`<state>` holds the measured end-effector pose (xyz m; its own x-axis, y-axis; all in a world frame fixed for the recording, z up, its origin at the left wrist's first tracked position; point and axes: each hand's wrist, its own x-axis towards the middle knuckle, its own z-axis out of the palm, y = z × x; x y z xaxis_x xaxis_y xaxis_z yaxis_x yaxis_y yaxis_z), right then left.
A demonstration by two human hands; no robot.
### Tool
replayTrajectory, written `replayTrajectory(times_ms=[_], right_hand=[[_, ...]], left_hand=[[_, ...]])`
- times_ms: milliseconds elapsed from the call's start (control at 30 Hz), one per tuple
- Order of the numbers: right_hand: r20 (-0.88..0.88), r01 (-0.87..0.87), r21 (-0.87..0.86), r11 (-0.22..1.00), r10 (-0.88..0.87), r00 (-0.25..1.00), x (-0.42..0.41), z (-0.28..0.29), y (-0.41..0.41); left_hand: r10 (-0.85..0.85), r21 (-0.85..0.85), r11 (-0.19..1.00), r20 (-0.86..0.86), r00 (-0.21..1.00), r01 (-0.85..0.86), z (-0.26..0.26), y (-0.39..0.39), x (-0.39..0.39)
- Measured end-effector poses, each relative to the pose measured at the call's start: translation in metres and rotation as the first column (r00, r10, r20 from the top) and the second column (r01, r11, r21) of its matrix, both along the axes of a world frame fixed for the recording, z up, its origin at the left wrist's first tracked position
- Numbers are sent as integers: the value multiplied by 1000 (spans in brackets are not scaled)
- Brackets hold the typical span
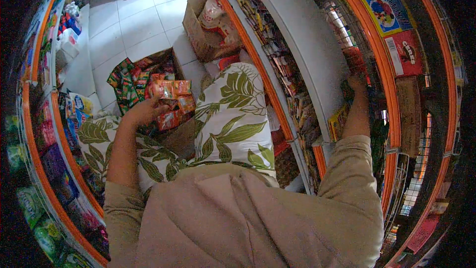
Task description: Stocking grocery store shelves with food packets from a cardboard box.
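My left hand (145,111) is at an open cardboard box (178,61) on the floor, its fingers curled at a strip of orange sachets (174,88), which it appears to hold. Green-and-red sachets (128,87) spill over the far left side of this box. On the right, my right hand (357,81) reaches deep into a shelf (297,26), next to a red packet (354,59). Shadow and blur hide its fingers, so I cannot tell whether it grips anything. A yellow box (337,121) lies on the shelf by my right forearm.
A second cardboard box (193,33) holding plastic bags stands farther off on the white tiled floor (141,11). Orange-edged shelves (256,67) with packets line the right side, some behind wire mesh. More stocked shelves (55,126) rise on the left. My patterned trousers (234,119) flank the nearer box.
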<state>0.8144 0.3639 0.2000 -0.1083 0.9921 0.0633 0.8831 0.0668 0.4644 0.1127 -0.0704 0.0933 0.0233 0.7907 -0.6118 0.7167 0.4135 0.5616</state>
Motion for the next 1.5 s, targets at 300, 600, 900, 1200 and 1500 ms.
replayTrajectory(times_ms=[300, 600, 900, 1200, 1500], right_hand=[[75, -40, 7, 999, 39, 996, -41, 25, -35], [-145, 174, -107, 979, -189, 971, 4, 10, -15], [-132, -220, 212, 952, 251, 959, 46, -7, -4], [-77, -3, 20, 1000, 5, 997, -7, 19, -37], [-57, -5, -11, 1000, 5, 998, -105, 45, -94]], left_hand=[[-11, 39, 999, -75, 997, 14, 0, -5, 0], [-21, 98, 995, -23, 1000, 23, -9, -6, -5], [-22, 52, 998, -80, 997, 26, -1, -11, -1], [-10, 46, 999, -68, 998, 13, -1, -15, -1], [10, 31, 999, -27, 1000, -9, -7, -18, -4]])
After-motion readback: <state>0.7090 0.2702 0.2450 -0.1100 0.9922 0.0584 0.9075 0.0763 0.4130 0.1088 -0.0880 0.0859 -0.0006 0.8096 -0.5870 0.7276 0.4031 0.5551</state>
